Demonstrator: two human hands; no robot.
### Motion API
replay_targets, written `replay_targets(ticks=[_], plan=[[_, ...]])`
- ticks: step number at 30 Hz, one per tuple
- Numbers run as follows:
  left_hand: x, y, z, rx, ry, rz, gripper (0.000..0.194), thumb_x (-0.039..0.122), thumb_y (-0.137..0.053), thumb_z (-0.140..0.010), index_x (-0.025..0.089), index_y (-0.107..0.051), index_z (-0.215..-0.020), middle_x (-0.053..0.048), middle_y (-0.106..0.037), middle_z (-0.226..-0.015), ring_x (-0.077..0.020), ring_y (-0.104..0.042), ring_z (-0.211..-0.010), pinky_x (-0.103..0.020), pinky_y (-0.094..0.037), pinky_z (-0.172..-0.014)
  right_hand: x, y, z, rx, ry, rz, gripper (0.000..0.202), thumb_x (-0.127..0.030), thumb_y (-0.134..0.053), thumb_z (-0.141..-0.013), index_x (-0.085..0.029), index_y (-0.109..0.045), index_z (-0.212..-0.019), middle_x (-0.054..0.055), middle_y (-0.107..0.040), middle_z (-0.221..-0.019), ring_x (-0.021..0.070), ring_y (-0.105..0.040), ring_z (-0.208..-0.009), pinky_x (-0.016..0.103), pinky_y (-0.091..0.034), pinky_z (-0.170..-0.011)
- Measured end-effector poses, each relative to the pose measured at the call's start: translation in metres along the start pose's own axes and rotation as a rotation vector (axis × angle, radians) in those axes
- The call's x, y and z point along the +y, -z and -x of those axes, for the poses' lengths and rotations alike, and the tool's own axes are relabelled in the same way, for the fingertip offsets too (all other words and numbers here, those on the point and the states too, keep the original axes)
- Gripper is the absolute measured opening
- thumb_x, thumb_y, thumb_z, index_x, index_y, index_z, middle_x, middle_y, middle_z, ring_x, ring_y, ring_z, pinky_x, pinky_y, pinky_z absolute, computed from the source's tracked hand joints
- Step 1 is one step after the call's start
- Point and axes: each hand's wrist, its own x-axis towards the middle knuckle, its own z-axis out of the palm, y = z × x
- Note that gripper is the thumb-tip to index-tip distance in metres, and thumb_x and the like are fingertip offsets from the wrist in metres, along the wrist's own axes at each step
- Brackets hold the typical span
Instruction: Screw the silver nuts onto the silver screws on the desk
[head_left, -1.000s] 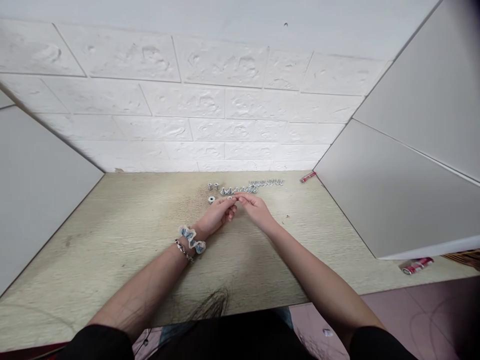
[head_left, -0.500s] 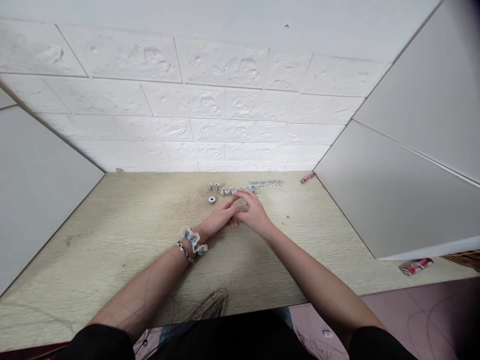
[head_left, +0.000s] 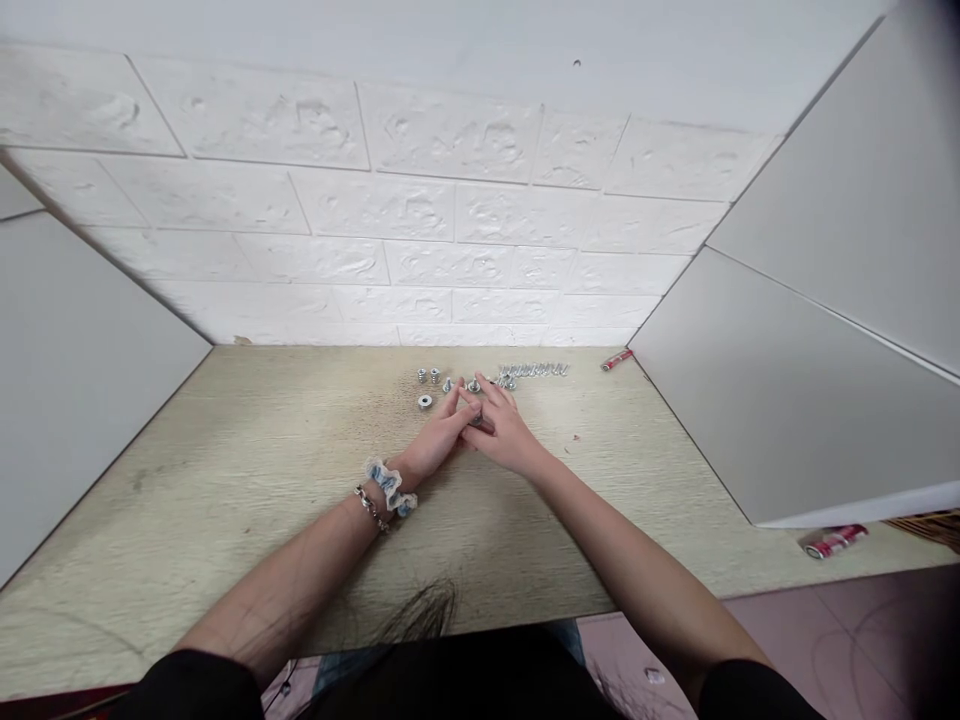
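Observation:
My left hand [head_left: 442, 432] and my right hand [head_left: 507, 428] meet over the middle of the wooden table, fingertips together. Between them is a small metal piece [head_left: 477, 418], mostly covered by fingers; its shape is hard to make out. Both hands are closed around it. Just beyond the fingertips stand metal bolts [head_left: 474, 385] in a row, partly hidden by my hands. Left of them are two small threaded metal pieces [head_left: 428, 376] and a round metal washer-like piece [head_left: 425, 402]. Behind my right hand lies a line of small screws [head_left: 534, 370].
A red battery [head_left: 617, 360] lies at the table's back right corner, and another red battery [head_left: 835, 541] near the right front edge. White panels [head_left: 765, 380] flank the table [head_left: 247, 480], with a white brick-patterned wall [head_left: 420, 210] behind.
The fingers of both hands have shifted, and a small metal piece now shows between them. One bolt from the row is no longer visible by my left fingertips. The view has moved slightly.

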Motion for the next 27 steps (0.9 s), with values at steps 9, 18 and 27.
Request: replay_targets(ticks=[9, 18, 27], plan=[[0.010, 0.007, -0.003, 0.082, 0.029, 0.053, 0.081, 0.032, -0.059, -0.078, 0.023, -0.013, -0.143, 0.003, -0.058, -0.066, -0.0085, -0.055, -0.050, -0.019, -0.042, -0.048, 0.002, 0.002, -0.003, 0.253, -0.055, -0.171, 0.016, -0.030, -0.057, -0.079, -0.023, -0.070, -0.082, 0.005, -0.066, -0.098, 0.0180, -0.057, -0.097, 0.037, -0.042, -0.092], [0.004, 0.003, 0.001, -0.135, 0.014, -0.209, 0.095, 0.028, -0.065, -0.073, 0.022, -0.003, -0.145, -0.002, -0.064, -0.076, -0.0108, -0.055, -0.059, -0.024, -0.044, -0.060, 0.002, -0.003, 0.000, 0.184, -0.035, -0.039, 0.043, -0.017, -0.066, -0.060, -0.021, -0.060, -0.102, 0.007, -0.058, -0.114, 0.0246, -0.048, -0.111, 0.044, -0.038, -0.095], [0.004, 0.000, 0.001, -0.013, 0.020, 0.072, 0.086, 0.025, -0.060, -0.078, 0.024, -0.006, -0.145, -0.008, -0.062, -0.107, -0.0131, -0.062, -0.082, -0.024, -0.049, -0.072, 0.006, -0.008, -0.001, 0.050, 0.021, -0.012, 0.049, -0.034, -0.058, -0.077, -0.023, -0.053, -0.124, 0.010, -0.041, -0.138, 0.0271, -0.032, -0.129, 0.050, -0.026, -0.105]])
